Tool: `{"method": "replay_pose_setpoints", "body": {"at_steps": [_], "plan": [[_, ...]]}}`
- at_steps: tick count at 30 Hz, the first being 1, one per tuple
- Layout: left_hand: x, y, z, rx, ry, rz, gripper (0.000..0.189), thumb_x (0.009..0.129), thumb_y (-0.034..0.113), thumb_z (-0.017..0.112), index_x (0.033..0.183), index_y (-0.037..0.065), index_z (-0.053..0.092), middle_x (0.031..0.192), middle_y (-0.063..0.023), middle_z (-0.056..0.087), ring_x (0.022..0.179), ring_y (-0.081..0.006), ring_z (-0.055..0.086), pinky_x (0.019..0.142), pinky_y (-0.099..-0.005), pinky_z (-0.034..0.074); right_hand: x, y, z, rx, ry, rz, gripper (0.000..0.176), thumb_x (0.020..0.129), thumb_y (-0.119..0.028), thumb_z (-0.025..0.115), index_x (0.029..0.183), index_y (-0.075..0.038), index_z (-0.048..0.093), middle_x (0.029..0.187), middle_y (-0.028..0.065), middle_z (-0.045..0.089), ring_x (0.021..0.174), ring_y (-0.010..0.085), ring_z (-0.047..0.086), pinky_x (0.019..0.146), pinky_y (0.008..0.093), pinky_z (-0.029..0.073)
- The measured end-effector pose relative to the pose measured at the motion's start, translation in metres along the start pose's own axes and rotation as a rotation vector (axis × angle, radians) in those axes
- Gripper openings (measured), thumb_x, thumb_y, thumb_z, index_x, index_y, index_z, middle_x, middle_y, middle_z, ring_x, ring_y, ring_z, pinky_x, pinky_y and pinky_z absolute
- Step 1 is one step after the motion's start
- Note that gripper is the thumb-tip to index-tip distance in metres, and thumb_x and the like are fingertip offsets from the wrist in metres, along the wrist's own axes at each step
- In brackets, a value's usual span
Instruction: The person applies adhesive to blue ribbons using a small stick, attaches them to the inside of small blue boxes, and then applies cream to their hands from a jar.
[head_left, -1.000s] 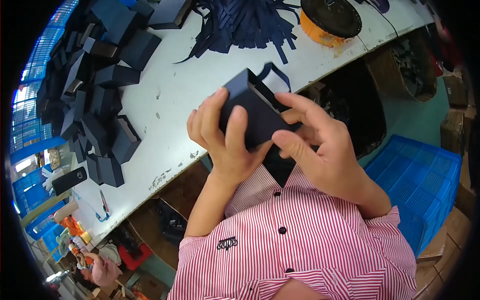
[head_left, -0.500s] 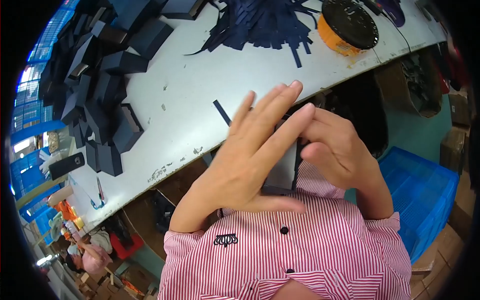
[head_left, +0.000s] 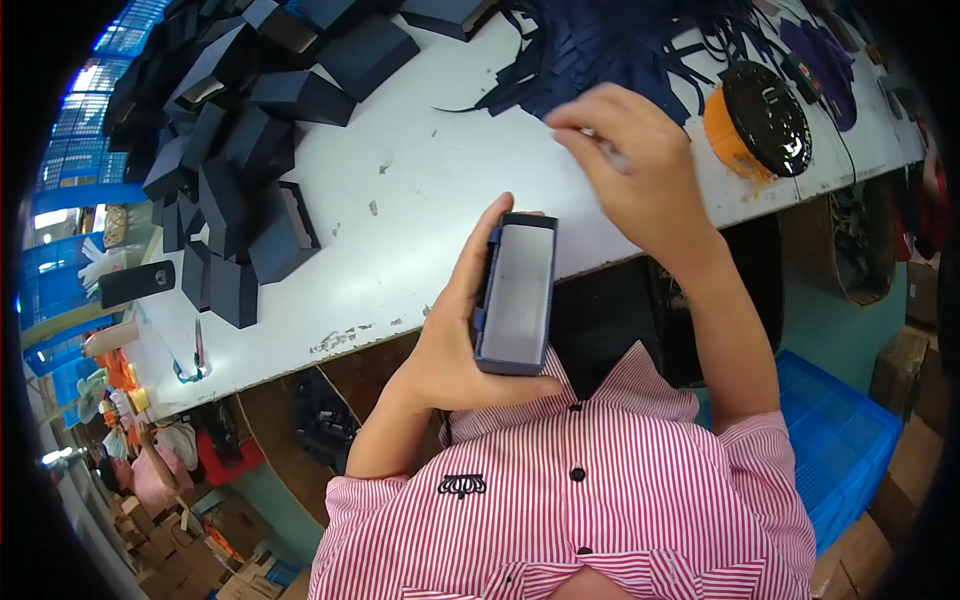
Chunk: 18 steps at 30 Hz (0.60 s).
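An open navy box (head_left: 518, 295) with a pale inside is gripped in my left hand (head_left: 450, 335), the thumb along its near end and the fingers behind its left side. Two short navy tabs stick out on the box's left edge. Raised over the table, my right hand (head_left: 640, 165) has its fingers curled and the thumb close to the forefinger; it is slightly blurred, and what it pinches, if anything, cannot be made out. Just beyond it lies a heap of navy ribbon strips (head_left: 590, 50).
Several navy boxes (head_left: 300, 95) are piled at the left of the white table (head_left: 400, 240). An orange tub (head_left: 730, 140) with a glossy black top stands right of the strips. Scissors (head_left: 198, 350) lie near the left edge. Below right is a blue crate (head_left: 830, 450).
My hands have parted: the right has moved up and away toward the strips, while the left now grips the box upright in view. The loose strip beside my left hand no longer shows.
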<state>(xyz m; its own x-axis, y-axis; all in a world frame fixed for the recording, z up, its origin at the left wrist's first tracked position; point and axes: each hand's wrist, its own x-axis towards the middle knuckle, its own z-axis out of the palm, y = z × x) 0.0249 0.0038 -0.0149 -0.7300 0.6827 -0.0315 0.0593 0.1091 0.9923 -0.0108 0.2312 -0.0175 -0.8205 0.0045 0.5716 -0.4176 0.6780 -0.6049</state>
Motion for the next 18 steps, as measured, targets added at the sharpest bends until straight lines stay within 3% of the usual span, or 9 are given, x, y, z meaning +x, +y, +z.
{"method": "replay_pose_setpoints", "body": {"at_steps": [2,6,9,12,15,18], "plan": [[-0.003,0.000,-0.004,-0.077,0.068,-0.048,0.141,0.045,0.038,0.095,0.156,0.003,0.015,0.155,-0.0190,0.030,0.142,-0.0332,0.035,0.116,-0.0409,0.028,0.020,0.013,0.033,-0.218,-0.020,-0.206,0.010,0.081,-0.008,0.073,0.090,-0.005,0.072,0.088,0.0059,0.064,0.083,0.0199,0.061,0.072,0.0317,0.048],[-0.008,-0.007,-0.015,-0.045,0.133,-0.035,0.142,0.043,0.040,0.095,0.155,0.002,0.016,0.155,-0.0181,0.030,0.140,-0.0326,0.037,0.115,-0.0410,0.030,0.049,0.018,0.081,-0.436,-0.126,-0.282,0.012,0.078,-0.012,0.075,0.088,-0.006,0.073,0.093,0.0036,0.062,0.091,0.0218,0.057,0.082,0.0366,0.044],[-0.008,-0.013,-0.019,-0.041,0.157,0.016,0.143,0.043,0.039,0.095,0.155,0.001,0.016,0.155,-0.0183,0.029,0.140,-0.0324,0.037,0.114,-0.0402,0.030,0.056,0.025,0.098,-0.544,-0.260,-0.278,0.011,0.078,-0.013,0.075,0.086,-0.006,0.073,0.090,0.0041,0.061,0.090,0.0222,0.056,0.081,0.0363,0.043],[-0.004,-0.031,-0.017,-0.071,0.178,0.143,0.144,0.043,0.039,0.095,0.155,0.000,0.015,0.156,-0.0192,0.027,0.140,-0.0323,0.036,0.114,-0.0393,0.030,0.057,0.024,0.096,-0.416,-0.213,-0.277,0.009,0.081,-0.011,0.072,0.088,-0.004,0.071,0.091,0.0058,0.063,0.091,0.0230,0.060,0.081,0.0361,0.045],[-0.005,-0.029,-0.019,-0.049,0.177,0.170,0.143,0.043,0.038,0.095,0.155,-0.001,0.015,0.157,-0.0197,0.026,0.140,-0.0318,0.037,0.113,-0.0387,0.031,0.054,0.007,0.068,0.104,-0.222,0.069,0.009,0.087,-0.007,0.065,0.092,-0.001,0.070,0.100,0.0076,0.067,0.092,0.0218,0.064,0.082,0.0346,0.049],[-0.002,-0.018,-0.017,-0.014,0.180,0.160,0.142,0.045,0.037,0.095,0.155,-0.001,0.014,0.157,-0.0195,0.026,0.138,-0.0308,0.040,0.112,-0.0384,0.032,0.043,0.004,0.039,0.511,-0.088,0.191,0.013,0.093,-0.004,0.058,0.099,0.000,0.068,0.109,0.0118,0.068,0.092,0.0185,0.067,0.081,0.0326,0.053]]}}
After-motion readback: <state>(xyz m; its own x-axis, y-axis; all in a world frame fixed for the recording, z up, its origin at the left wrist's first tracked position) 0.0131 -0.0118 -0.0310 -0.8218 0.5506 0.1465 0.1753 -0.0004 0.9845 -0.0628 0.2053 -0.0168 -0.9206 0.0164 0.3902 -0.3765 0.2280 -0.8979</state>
